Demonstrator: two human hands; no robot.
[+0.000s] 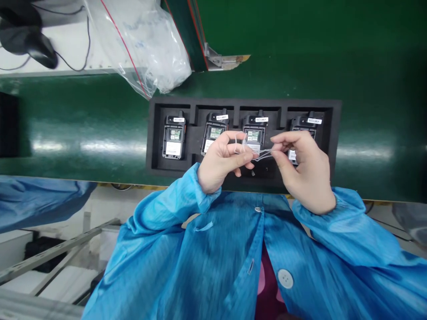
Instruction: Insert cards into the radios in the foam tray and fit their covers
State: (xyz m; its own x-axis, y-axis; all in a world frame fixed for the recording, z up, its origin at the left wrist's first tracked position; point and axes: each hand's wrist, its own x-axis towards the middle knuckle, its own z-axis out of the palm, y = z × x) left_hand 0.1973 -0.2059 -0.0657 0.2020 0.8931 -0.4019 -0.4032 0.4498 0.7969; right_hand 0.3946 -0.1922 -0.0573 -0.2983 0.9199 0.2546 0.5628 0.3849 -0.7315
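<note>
Right of centre in the frame, I am pinching clear strands with my left hand and right hand, thumb against fingertips in each grip. They are spanning the gap over the dark tray, loops standing out at my left fingers. To be working well, I should be keeping tension light, easing single strands, and avoiding snagging the devices below.

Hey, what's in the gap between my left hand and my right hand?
In the head view, thin clear cords span the gap from your left hand to your right hand, over the black foam tray.
</note>
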